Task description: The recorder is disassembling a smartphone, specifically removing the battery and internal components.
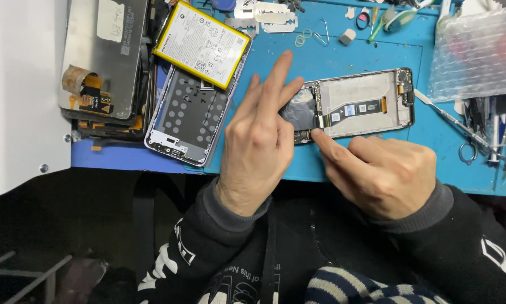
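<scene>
A blue work mat (377,50) is carrying an opened phone frame (357,104) under the fingertips, a yellow-edged battery (202,42) and grey back cover (188,115) lying left of them, tweezers (450,121) right.

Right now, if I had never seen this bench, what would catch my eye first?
Probably the opened phone frame at the middle of the blue mat, with the left hand and right hand pressing at its near end. Next, the yellow-edged battery up left, lying tilted over a grey back shell, beside a stack of screen panels.
</scene>
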